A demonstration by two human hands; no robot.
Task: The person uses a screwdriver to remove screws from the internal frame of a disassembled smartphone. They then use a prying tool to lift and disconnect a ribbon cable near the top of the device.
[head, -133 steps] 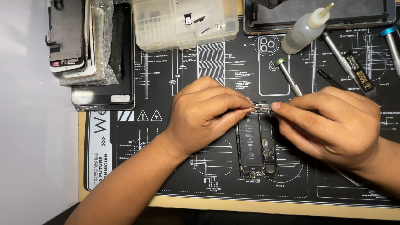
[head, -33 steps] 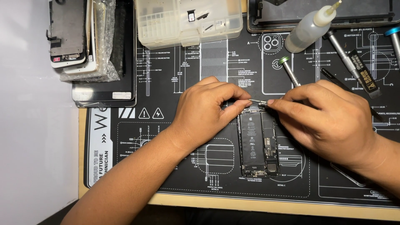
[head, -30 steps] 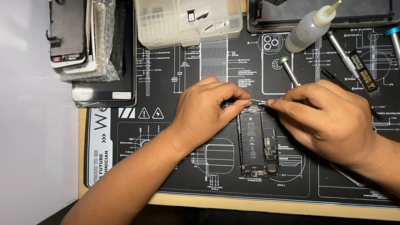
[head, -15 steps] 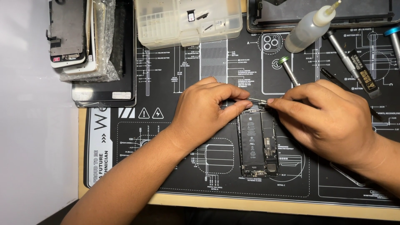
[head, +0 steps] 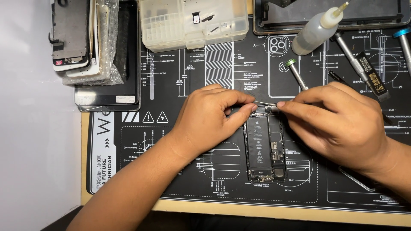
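An opened phone body (head: 264,147) lies lengthwise on the black printed work mat (head: 180,90), its battery and boards showing. My left hand (head: 209,122) rests on the mat at the phone's upper left, thumb and fingers pinching at its top edge. My right hand (head: 340,124) comes in from the right and holds thin metal tweezers (head: 263,104), whose tips point left at the phone's top end. Both sets of fingertips nearly meet there. What the tweezer tips hold is too small to make out.
A clear parts box (head: 192,21) stands at the back centre. Stacked phone screens (head: 75,38) and a dark panel (head: 115,85) lie at the back left. A squeeze bottle (head: 314,30), screwdrivers (head: 349,49) and a dark tray (head: 327,15) sit at the back right.
Both hands have stayed at the phone's top end with only slight finger shifts. The view sits a little differently than several seconds ago.
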